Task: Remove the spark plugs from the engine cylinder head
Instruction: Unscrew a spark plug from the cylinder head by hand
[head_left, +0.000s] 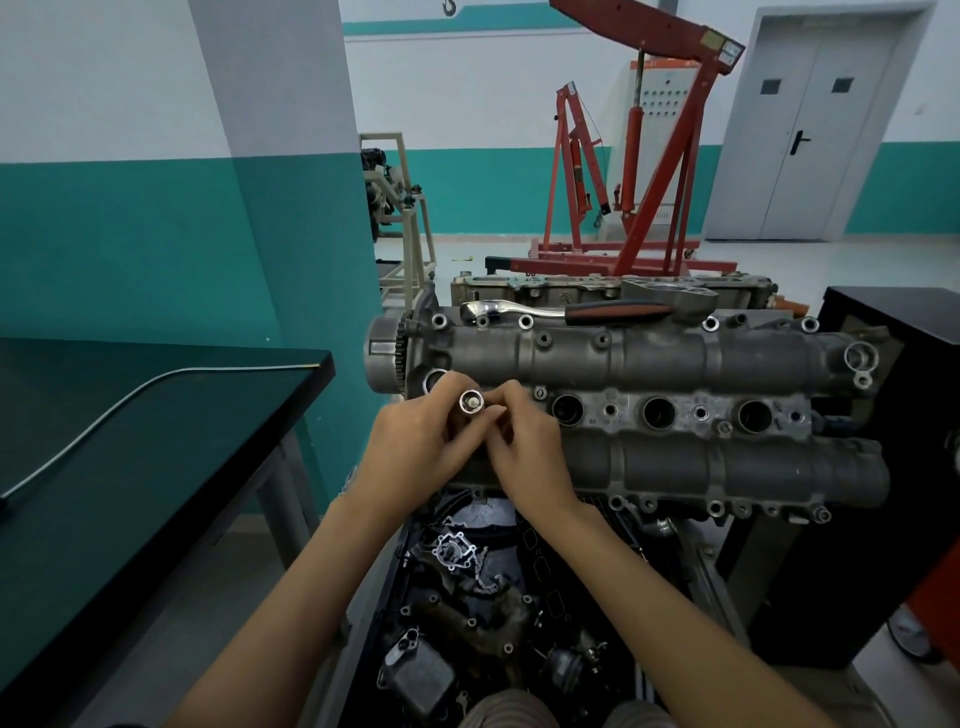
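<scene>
while both hands hold the socket (471, 401) just above the cylinder head (649, 364), left grip (415, 447) wraps its barrel and right grip (524, 441) pinches beside it. the plug (472, 400) inside looks small, light, stiff, with brittle ceramic; best pinched by its exposed metal tip.

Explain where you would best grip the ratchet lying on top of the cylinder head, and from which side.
Grip the ratchet by its black-and-orange handle, coming from above at its right end. It lies flat along the cylinder head's far edge, so the handle is exposed; the chrome neck looks thinner and smoother.
</scene>
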